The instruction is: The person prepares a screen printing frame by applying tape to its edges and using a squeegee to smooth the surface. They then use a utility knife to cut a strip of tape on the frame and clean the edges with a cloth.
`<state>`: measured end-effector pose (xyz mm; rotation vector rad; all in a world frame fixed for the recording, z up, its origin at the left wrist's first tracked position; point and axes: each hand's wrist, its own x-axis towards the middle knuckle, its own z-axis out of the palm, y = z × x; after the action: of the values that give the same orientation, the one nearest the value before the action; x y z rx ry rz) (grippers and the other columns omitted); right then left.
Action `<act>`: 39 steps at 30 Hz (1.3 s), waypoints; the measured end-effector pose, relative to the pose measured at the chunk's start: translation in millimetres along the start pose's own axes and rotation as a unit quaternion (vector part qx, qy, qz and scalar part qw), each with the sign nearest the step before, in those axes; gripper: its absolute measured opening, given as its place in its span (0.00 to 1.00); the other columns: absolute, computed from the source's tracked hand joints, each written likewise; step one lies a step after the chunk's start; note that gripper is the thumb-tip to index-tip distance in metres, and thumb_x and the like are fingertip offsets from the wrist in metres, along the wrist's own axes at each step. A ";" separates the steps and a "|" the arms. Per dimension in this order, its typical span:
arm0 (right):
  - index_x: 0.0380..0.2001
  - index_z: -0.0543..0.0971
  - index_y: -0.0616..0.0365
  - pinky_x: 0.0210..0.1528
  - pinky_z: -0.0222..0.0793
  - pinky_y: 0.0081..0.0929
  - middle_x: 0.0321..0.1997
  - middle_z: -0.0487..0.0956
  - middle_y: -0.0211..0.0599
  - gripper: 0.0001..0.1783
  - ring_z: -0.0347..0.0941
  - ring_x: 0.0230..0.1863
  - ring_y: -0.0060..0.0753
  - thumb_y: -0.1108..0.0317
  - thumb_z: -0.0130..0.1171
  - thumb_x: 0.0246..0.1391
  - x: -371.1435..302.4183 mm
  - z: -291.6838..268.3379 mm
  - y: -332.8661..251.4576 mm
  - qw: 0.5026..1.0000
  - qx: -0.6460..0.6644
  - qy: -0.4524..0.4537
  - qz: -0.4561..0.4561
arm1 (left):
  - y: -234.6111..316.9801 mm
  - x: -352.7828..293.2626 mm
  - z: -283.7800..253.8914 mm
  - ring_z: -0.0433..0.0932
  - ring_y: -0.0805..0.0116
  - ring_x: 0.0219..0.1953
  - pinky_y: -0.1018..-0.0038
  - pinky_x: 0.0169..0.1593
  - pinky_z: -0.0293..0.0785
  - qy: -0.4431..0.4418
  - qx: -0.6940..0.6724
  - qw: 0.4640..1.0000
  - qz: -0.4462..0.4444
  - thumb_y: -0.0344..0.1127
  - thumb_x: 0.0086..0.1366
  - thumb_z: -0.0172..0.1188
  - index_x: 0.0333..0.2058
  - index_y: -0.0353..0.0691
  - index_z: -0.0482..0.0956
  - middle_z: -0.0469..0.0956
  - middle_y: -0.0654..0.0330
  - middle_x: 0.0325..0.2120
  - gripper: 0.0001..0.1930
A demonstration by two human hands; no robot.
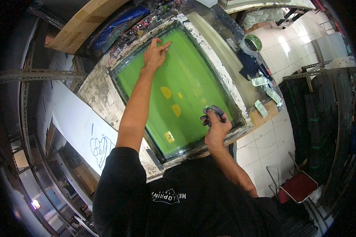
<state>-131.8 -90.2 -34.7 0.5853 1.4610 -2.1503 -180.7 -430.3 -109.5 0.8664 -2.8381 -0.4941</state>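
Observation:
A screen printing frame (174,79) with a bright green mesh lies on the worktable before me, and pale yellow shapes and thin lines show in the green. My left hand (155,54) reaches to the frame's far left part. Its fingers are apart and bent a little at the mesh near the far edge, with nothing seen in them. Over the near right part of the mesh is my right hand (217,120), its fingertips stained dark. These fingers are drawn together beside a yellow star-like mark; whatever they pinch, if anything, is too small to make out.
A tub with green residue (251,43) stands at the table's far right, with several pale green packets (260,81) nearer. Left of the frame lies a white sheet with a blue drawing (83,130). A red-seated metal chair (298,185) stands on the tiled floor at right.

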 end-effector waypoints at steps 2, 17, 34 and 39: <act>0.41 0.77 0.67 0.23 0.70 0.23 0.32 0.83 0.41 0.13 0.78 0.24 0.30 0.77 0.64 0.51 1.6 -6.1 7.9 1.000 -0.015 0.004 -0.001 | 0.2 -1.3 -1.0 0.74 0.63 0.44 0.64 0.45 0.74 -0.001 0.007 1.000 0.004 0.34 0.65 0.57 0.50 0.74 0.81 0.67 0.67 0.53 0.20; 0.50 0.71 0.63 0.22 0.63 0.21 0.28 0.81 0.37 0.21 0.77 0.23 0.27 0.79 0.63 0.52 10.0 -17.6 27.5 0.996 -0.089 0.002 -0.032 | 7.0 -3.4 8.5 0.75 0.65 0.45 0.64 0.45 0.74 0.060 0.004 0.998 -0.037 0.64 0.62 0.56 0.47 0.71 0.83 0.68 0.66 0.54 0.18; 0.50 0.69 0.66 0.22 0.73 0.25 0.30 0.81 0.43 0.22 0.77 0.24 0.29 0.81 0.62 0.52 20.8 -24.0 43.2 0.996 -0.075 0.012 -0.045 | 23.0 -6.2 6.2 0.76 0.63 0.45 0.63 0.45 0.73 0.063 -0.005 0.995 -0.081 0.64 0.53 0.65 0.45 0.70 0.84 0.68 0.68 0.53 0.21; 0.50 0.69 0.65 0.24 0.73 0.25 0.31 0.82 0.45 0.22 0.77 0.23 0.30 0.81 0.62 0.52 20.8 -25.3 42.2 0.995 -0.085 0.004 -0.046 | 24.5 -7.4 8.3 0.76 0.63 0.45 0.62 0.46 0.74 0.073 0.010 0.994 -0.081 0.64 0.54 0.65 0.45 0.70 0.84 0.68 0.69 0.54 0.21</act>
<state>-121.0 -83.0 -86.6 0.4743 1.6848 -2.0667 -189.1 -404.8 -109.0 1.0951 -2.6589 -0.4031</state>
